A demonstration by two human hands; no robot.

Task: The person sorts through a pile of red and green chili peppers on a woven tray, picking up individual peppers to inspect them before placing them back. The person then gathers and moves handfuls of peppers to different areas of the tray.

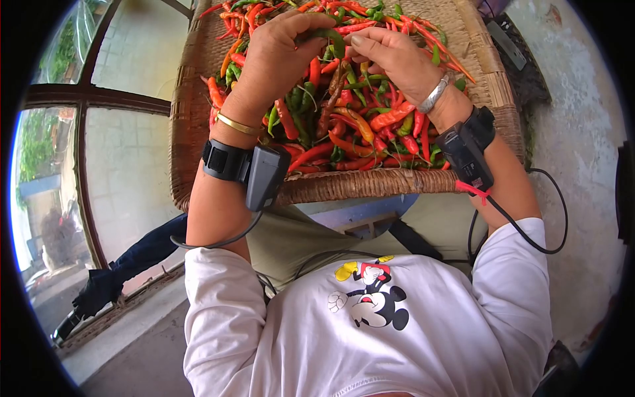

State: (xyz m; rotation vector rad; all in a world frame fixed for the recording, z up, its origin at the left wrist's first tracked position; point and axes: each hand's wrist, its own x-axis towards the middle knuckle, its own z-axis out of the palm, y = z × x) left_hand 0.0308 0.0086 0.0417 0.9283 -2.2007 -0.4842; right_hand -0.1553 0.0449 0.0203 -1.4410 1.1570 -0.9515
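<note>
Red, green and orange chili peppers [357, 126] fill a woven wicker tray [370, 184] in front of me. Over the tray's far part, my left hand [281, 49] has its fingers closed on a curved green pepper [336, 44]. My right hand [390, 58], with a silver bracelet at the wrist, is just right of that pepper, its thumb and forefinger pinched near the pepper's end. Whatever may be between those right fingertips is too small to make out. A gold bracelet circles my left wrist.
A framed window [83, 99] stands at the left, with a folded dark umbrella [132, 261] leaning below it. Black devices with cables are strapped to both forearms. A grey wall [575, 99] is on the right. Dark items lie beside the tray's right edge.
</note>
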